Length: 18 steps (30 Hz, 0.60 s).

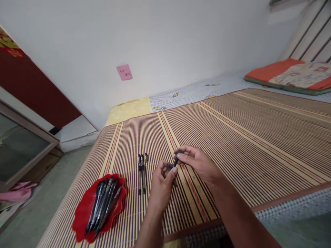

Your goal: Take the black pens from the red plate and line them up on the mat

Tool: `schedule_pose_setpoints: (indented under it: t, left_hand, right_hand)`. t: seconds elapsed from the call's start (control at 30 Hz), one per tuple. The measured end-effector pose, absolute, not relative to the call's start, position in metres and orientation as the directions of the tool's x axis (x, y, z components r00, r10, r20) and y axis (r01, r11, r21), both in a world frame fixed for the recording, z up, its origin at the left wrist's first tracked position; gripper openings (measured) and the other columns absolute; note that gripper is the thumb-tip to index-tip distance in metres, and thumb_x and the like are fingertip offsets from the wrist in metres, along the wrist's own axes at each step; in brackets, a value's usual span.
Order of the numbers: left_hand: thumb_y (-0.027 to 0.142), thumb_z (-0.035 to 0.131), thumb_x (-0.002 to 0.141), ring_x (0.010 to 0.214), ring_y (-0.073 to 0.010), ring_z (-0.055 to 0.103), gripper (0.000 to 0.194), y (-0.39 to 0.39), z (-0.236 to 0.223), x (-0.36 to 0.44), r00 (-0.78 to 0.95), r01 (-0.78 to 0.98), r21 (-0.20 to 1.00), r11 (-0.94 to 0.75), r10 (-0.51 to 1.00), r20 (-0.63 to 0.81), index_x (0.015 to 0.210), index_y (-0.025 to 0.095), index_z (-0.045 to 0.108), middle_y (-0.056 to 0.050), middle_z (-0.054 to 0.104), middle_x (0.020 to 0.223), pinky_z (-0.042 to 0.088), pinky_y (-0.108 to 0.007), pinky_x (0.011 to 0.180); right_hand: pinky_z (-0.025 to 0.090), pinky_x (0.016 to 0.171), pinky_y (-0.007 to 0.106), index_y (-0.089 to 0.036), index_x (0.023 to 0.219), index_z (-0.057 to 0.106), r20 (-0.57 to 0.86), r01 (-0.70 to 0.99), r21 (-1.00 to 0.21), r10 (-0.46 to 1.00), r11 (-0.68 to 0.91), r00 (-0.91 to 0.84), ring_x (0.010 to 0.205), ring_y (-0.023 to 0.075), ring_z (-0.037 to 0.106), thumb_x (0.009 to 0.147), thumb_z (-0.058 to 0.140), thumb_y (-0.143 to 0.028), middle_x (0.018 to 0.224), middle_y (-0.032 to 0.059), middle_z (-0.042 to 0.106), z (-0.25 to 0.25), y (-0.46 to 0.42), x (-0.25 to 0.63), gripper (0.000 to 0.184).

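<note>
My left hand [164, 175] and my right hand [191, 159] meet above the striped mat, both with fingers pinched. Between them is a short, dark pen part [176, 161], its lower end at my left thumb and its upper end in my right fingers. Fingers cover some of it, so I cannot tell whether it is a cap or a piece of the barrel. Just left of my hands, three slim black pens [142, 174] lie side by side on the mat. Farther left, a red scalloped plate [82, 203] holds several black and clear pens [103, 203].
The bamboo mat [232, 148] covers a bed whose front edge runs below my forearms. Behind it are a white wall with a pink note [124, 72] and, at far right, an orange floral cushion [292, 74]. A glass-panelled cabinet [23, 144] stands at left.
</note>
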<state>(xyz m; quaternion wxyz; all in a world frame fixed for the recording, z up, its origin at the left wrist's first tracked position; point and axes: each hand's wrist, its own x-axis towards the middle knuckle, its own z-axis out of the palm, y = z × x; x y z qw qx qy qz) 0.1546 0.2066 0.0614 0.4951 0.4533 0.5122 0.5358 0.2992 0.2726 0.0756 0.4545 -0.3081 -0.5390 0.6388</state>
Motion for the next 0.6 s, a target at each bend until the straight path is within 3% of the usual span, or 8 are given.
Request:
schedule_pose_setpoints:
  t: [0.17, 0.43, 0.6]
  left_hand:
    - [0.043, 0.059, 0.093, 0.059, -0.0100, 0.046, 0.028, 0.2049, 0.0584, 0.1518, -0.073, -0.019, 1.000, 0.010, 0.997, -0.011, 0.080, 0.019, 0.055, 0.003, 0.051, 0.068, 0.036, -0.022, 0.056]
    - [0.049, 0.054, 0.094, 0.054, -0.0094, 0.042, 0.034, 0.2047, 0.0607, 0.1505, -0.008, -0.049, 0.996, 0.079, 0.997, -0.079, 0.080, 0.019, 0.053, 0.004, 0.048, 0.067, 0.035, -0.022, 0.051]
    - [0.049, 0.054, 0.094, 0.052, -0.0087, 0.043, 0.033, 0.2032, 0.0633, 0.1500, 0.010, -0.013, 0.996, 0.086, 0.996, -0.086, 0.080, 0.019, 0.053, 0.003, 0.052, 0.069, 0.034, -0.022, 0.049]
  right_hand:
    - [0.048, 0.065, 0.026, -0.018, 0.082, 0.069, 0.039, -0.214, -0.976, 0.929, -0.044, -0.369, 0.070, 0.0123, 0.058, 0.074, 0.078, -0.035, 0.075, -0.0007, 0.064, 0.0753, 0.2727, 0.2989, 0.021]
    - [0.051, 0.082, 0.030, -0.020, 0.095, 0.075, 0.089, -0.248, -0.969, 0.928, -0.003, -0.362, 0.088, 0.0153, 0.065, 0.077, 0.075, -0.033, 0.093, 0.0029, 0.072, 0.0673, 0.2774, 0.2983, 0.022]
    - [0.051, 0.074, 0.029, -0.019, 0.092, 0.074, 0.098, -0.258, -0.966, 0.946, 0.016, -0.308, 0.079, 0.0142, 0.064, 0.075, 0.077, -0.035, 0.085, 0.0017, 0.070, 0.0701, 0.2758, 0.2960, 0.023]
